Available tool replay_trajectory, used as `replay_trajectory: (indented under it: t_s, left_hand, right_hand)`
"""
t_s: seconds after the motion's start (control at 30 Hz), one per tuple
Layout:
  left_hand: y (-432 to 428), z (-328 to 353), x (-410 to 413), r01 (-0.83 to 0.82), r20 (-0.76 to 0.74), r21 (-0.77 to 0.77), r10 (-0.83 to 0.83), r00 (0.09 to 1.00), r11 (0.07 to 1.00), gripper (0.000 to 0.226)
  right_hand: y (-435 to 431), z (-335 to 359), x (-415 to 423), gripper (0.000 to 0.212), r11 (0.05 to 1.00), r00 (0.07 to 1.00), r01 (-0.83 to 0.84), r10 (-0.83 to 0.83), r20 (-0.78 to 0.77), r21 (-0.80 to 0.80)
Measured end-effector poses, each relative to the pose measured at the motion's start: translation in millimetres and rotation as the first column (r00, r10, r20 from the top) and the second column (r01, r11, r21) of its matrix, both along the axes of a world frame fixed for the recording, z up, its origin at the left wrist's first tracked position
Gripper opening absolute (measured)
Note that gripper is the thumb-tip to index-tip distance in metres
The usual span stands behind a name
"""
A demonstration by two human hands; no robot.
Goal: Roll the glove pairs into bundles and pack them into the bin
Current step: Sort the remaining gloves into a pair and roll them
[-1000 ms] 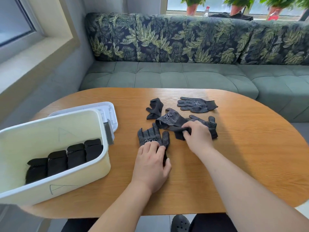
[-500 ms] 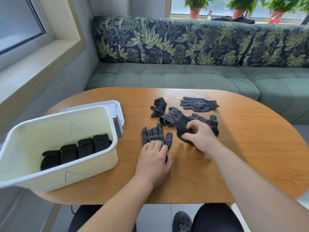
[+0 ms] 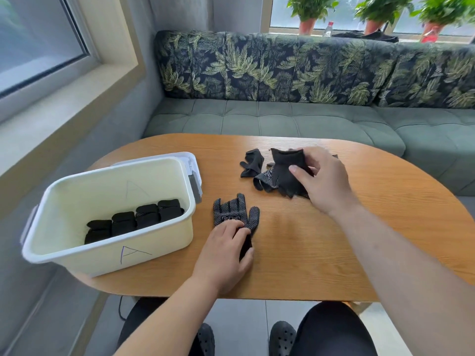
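Observation:
A black dotted glove (image 3: 235,210) lies flat on the wooden table (image 3: 385,227), fingers pointing away from me. My left hand (image 3: 226,255) rests on its cuff and holds it down. My right hand (image 3: 322,179) grips a second black glove (image 3: 284,170) by the cuff and holds it up above a small heap of gloves. Another crumpled black glove (image 3: 253,163) lies to the left of that heap. The cream bin (image 3: 144,242) stands at the table's left edge with several rolled black bundles (image 3: 136,219) lined up inside.
The bin's white lid (image 3: 191,160) lies behind the bin. A green sofa (image 3: 282,119) with leaf-print back cushions runs along the far side of the table. My knees and black shoes show below the near table edge.
My right hand has lifted a glove out of the heap and raised it away from me. My left hand stays on the flat glove. The view has shifted, so the bin appears closer to centre.

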State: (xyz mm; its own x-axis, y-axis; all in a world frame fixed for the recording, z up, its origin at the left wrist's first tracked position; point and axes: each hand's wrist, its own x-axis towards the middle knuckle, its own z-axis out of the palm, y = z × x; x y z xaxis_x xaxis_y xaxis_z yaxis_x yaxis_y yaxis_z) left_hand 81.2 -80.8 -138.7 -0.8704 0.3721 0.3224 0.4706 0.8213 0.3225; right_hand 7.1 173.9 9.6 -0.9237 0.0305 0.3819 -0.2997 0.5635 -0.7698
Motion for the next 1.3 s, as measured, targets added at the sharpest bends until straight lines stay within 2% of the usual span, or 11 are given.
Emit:
replay_trajectory:
  t_s: [0.07,0.1,0.13,0.2,0.27,0.53,0.67,0.83,0.93,1.13,1.3]
  left_hand:
    - [0.9,0.4,-0.1,0.0,-0.005,0.005,0.0,1.0,1.0,0.044]
    - [0.9,0.2,-0.2,0.001,-0.009,0.014,0.0,1.0,1.0,0.044]
    - [0.6,0.0,-0.5,-0.001,-0.014,0.023,0.001,1.0,1.0,0.043]
    - [-0.1,-0.2,-0.3,-0.004,-0.023,0.033,0.005,1.0,0.999,0.041]
    - [-0.1,0.4,0.6,-0.002,-0.034,0.042,0.004,0.999,0.999,0.038]
    - [-1.1,3.4,4.6,0.04,-0.092,0.031,-0.037,0.995,0.999,0.031]
    - [-1.5,5.7,6.7,0.05,-0.157,0.006,-0.049,0.986,0.999,0.024]
    - [-3.1,5.4,10.3,0.075,-0.135,0.006,-0.073,0.988,0.997,0.026]
    - [-8.5,5.2,14.3,0.127,-0.134,0.014,-0.124,0.983,0.992,0.025]
    - [-13.9,11.4,18.5,0.187,-0.199,-0.08,-0.199,0.96,0.979,0.012]
    - [-12.5,87.1,3.0,0.14,-0.102,0.069,-0.132,0.986,0.988,0.013]
  right_hand:
    - [-1.7,-11.5,18.6,0.027,0.988,0.993,-0.026,0.043,-0.108,0.155]
    - [-1.2,-25.6,28.9,0.033,0.972,0.991,-0.057,0.083,-0.108,0.23]
    - [-0.4,-42.8,39.8,0.039,0.954,0.991,-0.104,0.122,-0.047,0.283]
    - [2.0,-79.2,64.1,0.032,0.898,0.978,-0.194,0.143,0.154,0.395]
    - [3.5,-106.8,84.7,0.024,0.84,0.97,-0.222,0.136,0.203,0.496]
    - [-8.9,-134.4,103.3,0.02,0.88,0.993,-0.085,0.112,-0.03,0.468]
    - [-5.7,-138.9,100.3,0.02,0.879,0.995,0.039,0.009,-0.098,0.475]
    - [-4.9,-140.9,97.0,0.016,0.871,1.0,0.02,-0.024,0.003,0.491]
    - [-3.3,-141.7,97.4,0.012,0.886,1.0,0.0,-0.008,0.016,0.463]
    - [-2.5,-142.5,97.5,0.008,0.9,1.0,0.004,-0.01,0.011,0.437]
    - [-2.1,-142.2,96.4,0.005,0.908,1.0,0.007,-0.011,0.008,0.418]
